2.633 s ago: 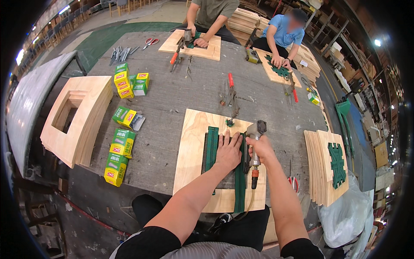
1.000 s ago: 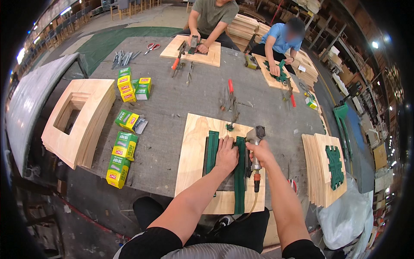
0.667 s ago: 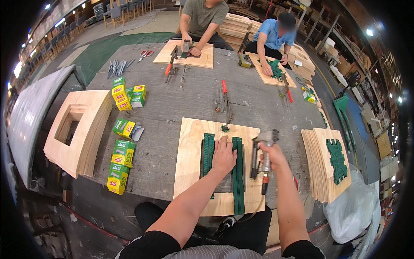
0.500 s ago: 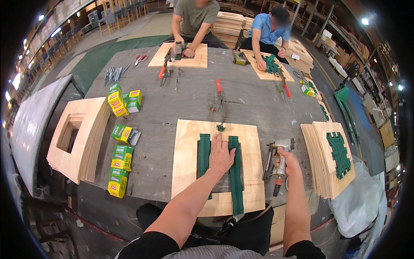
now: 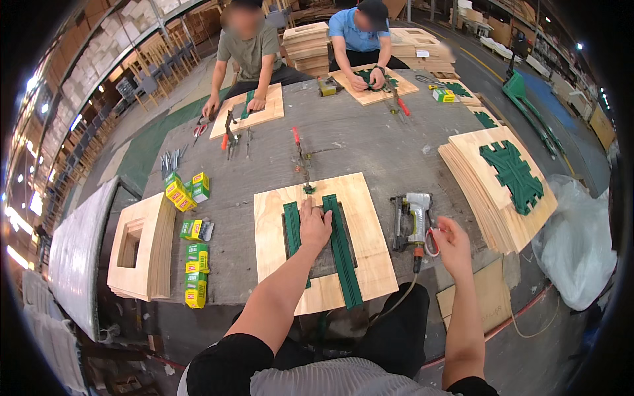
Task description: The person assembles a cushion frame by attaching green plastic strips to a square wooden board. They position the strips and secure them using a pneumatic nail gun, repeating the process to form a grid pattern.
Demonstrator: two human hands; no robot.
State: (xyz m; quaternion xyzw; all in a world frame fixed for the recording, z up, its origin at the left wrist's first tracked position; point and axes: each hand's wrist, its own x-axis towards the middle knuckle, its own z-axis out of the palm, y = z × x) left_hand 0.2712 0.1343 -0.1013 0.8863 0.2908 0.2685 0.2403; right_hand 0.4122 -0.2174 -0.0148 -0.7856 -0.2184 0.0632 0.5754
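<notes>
Left hand [image 5: 316, 228] lies flat between the green straps [image 5: 342, 254] on the wooden frame [image 5: 370, 241]; right hand [image 5: 456, 247], half-curled, sits by red-handled scissors [image 5: 432, 242] at three o'clock, grip unclear; probably fetching a cutter; next calls for trimming at five o'clock.

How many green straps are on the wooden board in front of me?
2: one green strap left of your left hand, partly covered, and a second strap right of it, running past the near edge of the board. Any others under that hand would be hidden.
</notes>
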